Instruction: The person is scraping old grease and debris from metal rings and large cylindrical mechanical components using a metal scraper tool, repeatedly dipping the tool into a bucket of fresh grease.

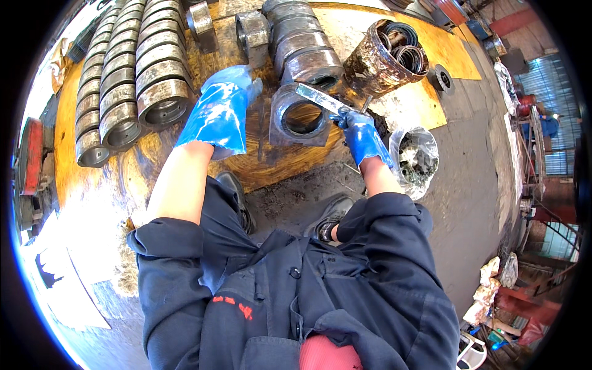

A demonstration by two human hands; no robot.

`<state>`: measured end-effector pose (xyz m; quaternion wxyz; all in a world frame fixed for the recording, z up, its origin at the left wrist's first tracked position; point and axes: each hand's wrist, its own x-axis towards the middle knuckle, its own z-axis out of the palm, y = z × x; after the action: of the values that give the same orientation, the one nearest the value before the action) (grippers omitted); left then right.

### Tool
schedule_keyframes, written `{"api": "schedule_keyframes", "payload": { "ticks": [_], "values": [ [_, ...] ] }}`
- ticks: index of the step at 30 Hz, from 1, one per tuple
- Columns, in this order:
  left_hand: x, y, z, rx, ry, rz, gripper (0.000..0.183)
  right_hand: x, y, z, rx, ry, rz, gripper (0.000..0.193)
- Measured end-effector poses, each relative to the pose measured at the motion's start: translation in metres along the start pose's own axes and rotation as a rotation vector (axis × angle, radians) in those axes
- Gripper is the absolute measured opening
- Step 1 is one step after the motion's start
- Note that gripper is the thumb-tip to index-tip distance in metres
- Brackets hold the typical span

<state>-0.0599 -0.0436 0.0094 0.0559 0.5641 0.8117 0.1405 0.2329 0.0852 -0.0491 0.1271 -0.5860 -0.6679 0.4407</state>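
Observation:
My right hand [364, 132], in a blue rubber glove, is closed on a flat pale metal bar-shaped tool [319, 98]. The tool slants up to the left, across the upper rim of a greasy metal ring [279, 123] that lies on the boards with its round bore facing up. My left hand [231, 92], gloved in blue too, is left of that ring and just below a separate upright metal ring [251, 38]. Its fingers are blurred and partly hidden, and no object shows in them.
Long rows of metal rings [161, 80] lie at the left, and another row [302, 46] is straight ahead. A dirty bucket [385, 61] holds ring-shaped parts. At the right, a clear plastic-lined container [416, 157] holds dark scraps. A small wheel-like part [441, 78] is beyond the bucket.

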Motion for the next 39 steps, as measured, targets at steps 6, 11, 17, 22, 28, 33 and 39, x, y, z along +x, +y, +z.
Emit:
{"api": "schedule_keyframes", "payload": {
  "ticks": [6,11,17,22,28,33,39],
  "values": [
    [0.003,0.004,-0.006,0.044,-0.130,-0.116,0.049,-0.018,-0.016,0.016,0.237,-0.003,-0.050,0.030],
    [-0.003,0.026,-0.020,-0.006,-0.115,-0.100,0.051,-0.034,-0.024,0.043,0.175,-0.066,0.004,0.033],
    [-0.010,0.013,-0.014,0.015,0.020,0.031,0.053,-0.040,0.011,0.039,0.705,-0.001,0.256,0.021],
    [0.001,0.015,-0.011,0.013,-0.145,-0.068,0.053,-0.039,0.037,0.057,0.167,0.132,-0.295,0.021],
    [-0.008,0.023,-0.024,-0.031,-0.156,-0.140,0.048,-0.054,0.006,0.092,0.338,0.075,0.036,0.032],
    [-0.010,0.003,-0.007,0.050,0.045,0.286,0.040,-0.014,0.038,0.102,0.677,-0.056,0.377,0.025],
    [0.007,-0.022,0.016,0.071,0.120,0.167,0.035,-0.009,0.023,-0.096,0.777,-0.177,0.031,0.022]
  ]
}}
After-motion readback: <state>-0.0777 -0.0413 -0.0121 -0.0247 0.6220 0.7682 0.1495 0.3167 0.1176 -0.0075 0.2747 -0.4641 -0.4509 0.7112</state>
